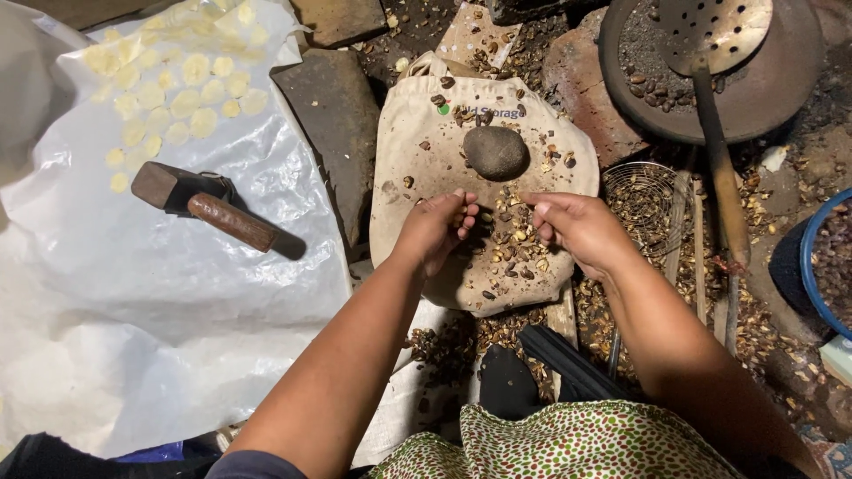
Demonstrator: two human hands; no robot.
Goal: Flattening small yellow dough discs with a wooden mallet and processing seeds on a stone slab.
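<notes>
My left hand (437, 228) hovers over a beige cloth bag (417, 133) laid flat on the ground, its fingers curled around a small dark nut or shell piece. My right hand (575, 229) is just to the right of it, fingers pinched together; whether it holds a fragment I cannot tell. Between and below both hands lie several broken brown shells and kernels (515, 253). A rounded grey stone (495, 151) rests on the bag just beyond my fingers.
A wooden-handled mallet (209, 206) lies on a white plastic sheet (160, 337) at left, with pale flattened pieces (177, 93) spread beyond it. At upper right sits a dark pan (781, 89) with a perforated ladle (714, 31). A wire sieve (643, 195) and blue bowl (821, 266) are at right.
</notes>
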